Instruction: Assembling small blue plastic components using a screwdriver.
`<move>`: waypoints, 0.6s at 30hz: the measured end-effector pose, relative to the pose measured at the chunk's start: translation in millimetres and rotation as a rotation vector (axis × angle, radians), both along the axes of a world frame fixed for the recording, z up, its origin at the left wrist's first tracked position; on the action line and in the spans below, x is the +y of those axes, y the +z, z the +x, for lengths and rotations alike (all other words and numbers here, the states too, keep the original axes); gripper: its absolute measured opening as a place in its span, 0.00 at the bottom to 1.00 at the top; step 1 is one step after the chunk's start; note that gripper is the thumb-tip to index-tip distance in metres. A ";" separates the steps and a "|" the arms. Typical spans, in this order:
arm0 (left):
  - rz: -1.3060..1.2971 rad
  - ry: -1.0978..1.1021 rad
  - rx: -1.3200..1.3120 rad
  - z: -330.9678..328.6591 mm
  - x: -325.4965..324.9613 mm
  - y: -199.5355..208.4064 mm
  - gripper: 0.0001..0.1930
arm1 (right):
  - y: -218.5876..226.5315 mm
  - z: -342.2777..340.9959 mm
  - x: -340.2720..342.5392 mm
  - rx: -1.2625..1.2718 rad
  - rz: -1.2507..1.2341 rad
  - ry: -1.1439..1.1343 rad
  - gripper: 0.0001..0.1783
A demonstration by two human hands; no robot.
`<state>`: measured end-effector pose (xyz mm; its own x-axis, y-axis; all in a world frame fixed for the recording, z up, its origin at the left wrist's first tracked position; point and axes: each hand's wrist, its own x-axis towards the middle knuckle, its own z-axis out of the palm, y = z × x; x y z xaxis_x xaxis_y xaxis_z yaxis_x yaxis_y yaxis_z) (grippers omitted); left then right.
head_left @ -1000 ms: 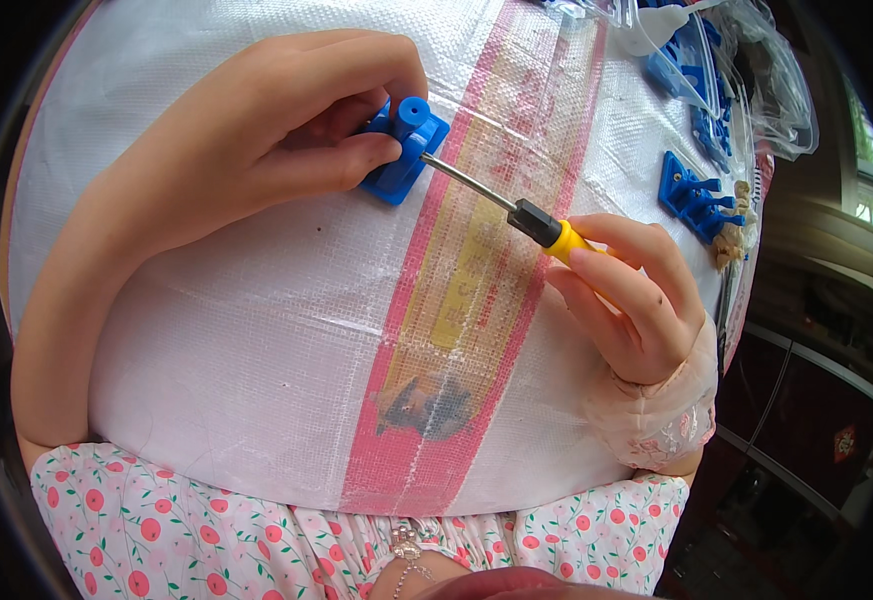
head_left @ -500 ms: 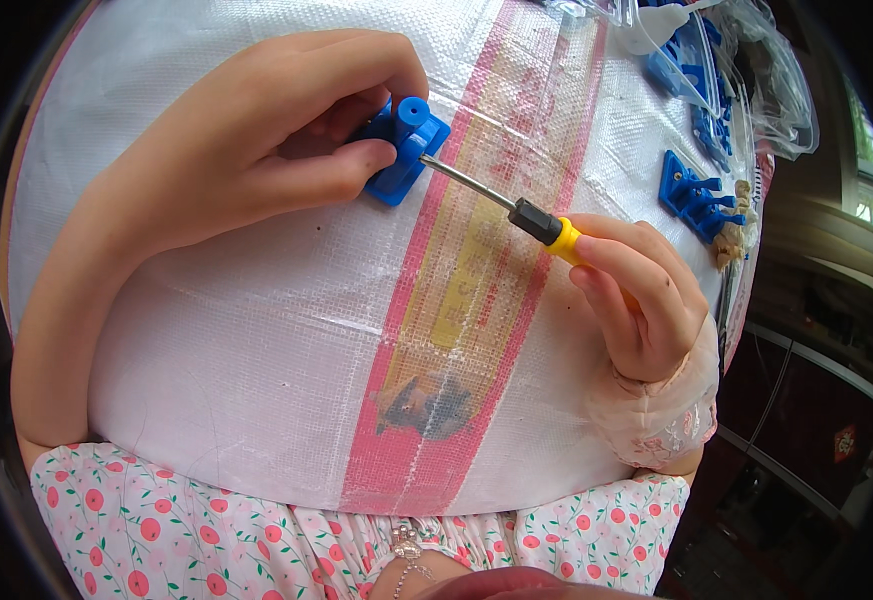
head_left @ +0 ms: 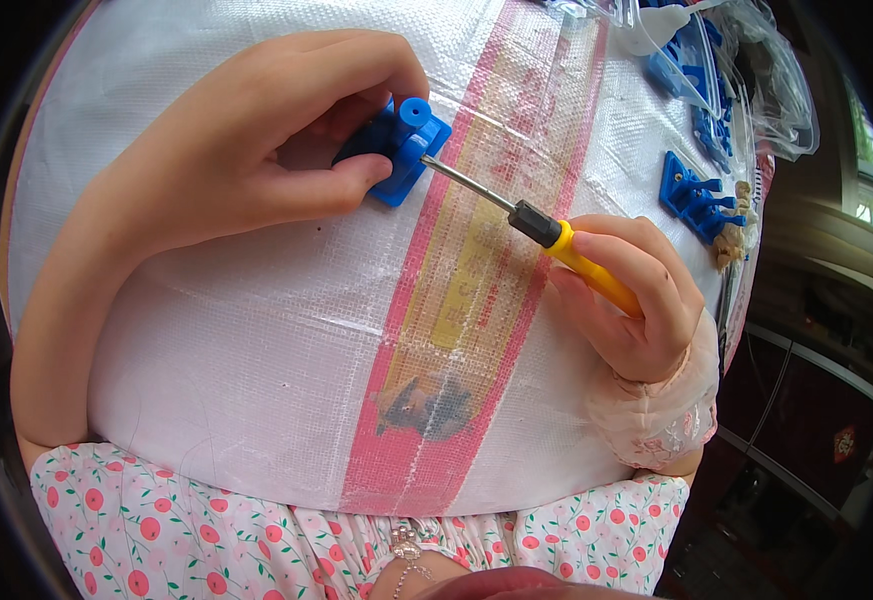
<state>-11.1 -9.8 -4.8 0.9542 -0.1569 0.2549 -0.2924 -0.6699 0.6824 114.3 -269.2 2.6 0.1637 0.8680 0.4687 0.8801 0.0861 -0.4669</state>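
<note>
My left hand point(head_left: 296, 140) grips a blue plastic part point(head_left: 411, 150) between thumb and fingers, at the upper middle of the table. This part has a flat square-edged base and a round post with a small hole at its end. Much of its left side is hidden by my fingers. In my right hand point(head_left: 641, 295) is a screwdriver point(head_left: 561, 240) with a yellow handle, black collar and metal shaft. Its tip meets the blue part just below the post; the exact contact spot is too small to make out.
A woven white sheet point(head_left: 226, 340) with a printed pink and yellow stripe covers the table. At the right edge lies another blue part with pegs point(head_left: 696, 195), beside small tan pieces point(head_left: 731, 240). Behind it are more blue parts, a white squeeze bottle point(head_left: 656, 25) and clear plastic bags point(head_left: 781, 90).
The fingers of my right hand have shifted around the screwdriver handle, showing more of its yellow length. My left thumb has drawn back slightly on the blue part. The screwdriver tip stays in place.
</note>
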 end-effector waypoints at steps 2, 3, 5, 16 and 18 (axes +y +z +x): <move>0.007 0.000 0.007 0.1 0.5 0.8 0.16 | 0.1 0.3 0.0 -0.002 -0.002 0.002 0.23; 0.014 -0.005 -0.002 0.1 0.9 0.9 0.16 | 0.0 0.3 0.1 -0.002 -0.001 0.002 0.23; 0.029 -0.014 -0.021 0.3 1.5 1.3 0.17 | -0.2 0.2 0.1 -0.002 0.000 0.001 0.23; 0.051 -0.015 -0.001 1.3 -0.4 3.2 0.23 | 0.0 -0.5 0.9 0.013 -0.011 -0.010 0.23; 0.051 -0.015 0.018 1.3 -1.2 5.0 0.23 | 0.7 -0.5 0.6 0.016 -0.013 -0.008 0.23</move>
